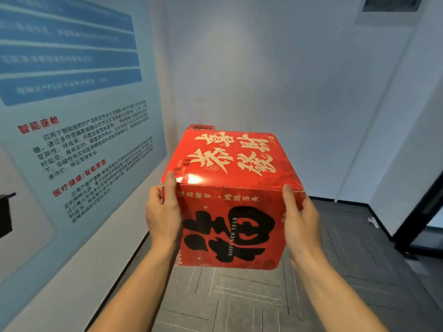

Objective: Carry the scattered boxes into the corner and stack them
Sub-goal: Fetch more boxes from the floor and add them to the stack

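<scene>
A red cardboard box [230, 188] with gold and black characters is held up in front of me, above the floor. My left hand [163, 212] grips its left side, thumb up on the near top edge. My right hand [299, 219] grips the right side, thumb lying along the near right corner. Behind the held box, only the top corner of another red box [201, 127] peeks out, standing toward the corner of the room. The fingers of both hands are hidden behind the box's sides.
A wall with a blue printed poster [72, 116] runs along the left. A white wall [275, 80] closes the corner ahead. Grey carpet tiles [239, 295] cover the floor. A dark door frame [419, 212] stands at the right.
</scene>
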`<action>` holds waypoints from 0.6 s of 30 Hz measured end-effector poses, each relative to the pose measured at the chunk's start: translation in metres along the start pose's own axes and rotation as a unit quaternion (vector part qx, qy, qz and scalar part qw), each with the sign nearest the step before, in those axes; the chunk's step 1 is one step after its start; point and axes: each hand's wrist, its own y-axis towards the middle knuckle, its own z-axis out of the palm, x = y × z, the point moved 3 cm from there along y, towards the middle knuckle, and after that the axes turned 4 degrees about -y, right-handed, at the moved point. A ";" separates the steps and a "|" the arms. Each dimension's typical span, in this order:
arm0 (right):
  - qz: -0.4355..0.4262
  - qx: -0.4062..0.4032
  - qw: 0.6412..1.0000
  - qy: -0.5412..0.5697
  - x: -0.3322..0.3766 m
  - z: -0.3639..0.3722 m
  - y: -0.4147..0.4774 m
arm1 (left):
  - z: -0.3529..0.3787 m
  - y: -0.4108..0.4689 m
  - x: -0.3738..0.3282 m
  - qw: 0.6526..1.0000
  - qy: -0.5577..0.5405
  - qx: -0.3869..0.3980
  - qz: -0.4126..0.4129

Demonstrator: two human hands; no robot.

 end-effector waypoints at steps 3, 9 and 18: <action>0.004 -0.011 1.000 -0.003 -0.001 0.044 0.052 | 0.029 0.067 0.023 0.999 -0.020 0.018 -0.019; 0.007 -0.022 1.000 -0.011 0.008 0.116 0.150 | 0.090 0.185 0.046 0.998 -0.026 0.050 -0.039; 0.032 -0.017 0.999 -0.017 -0.033 0.218 0.318 | 0.184 0.341 0.124 0.996 0.010 0.054 -0.065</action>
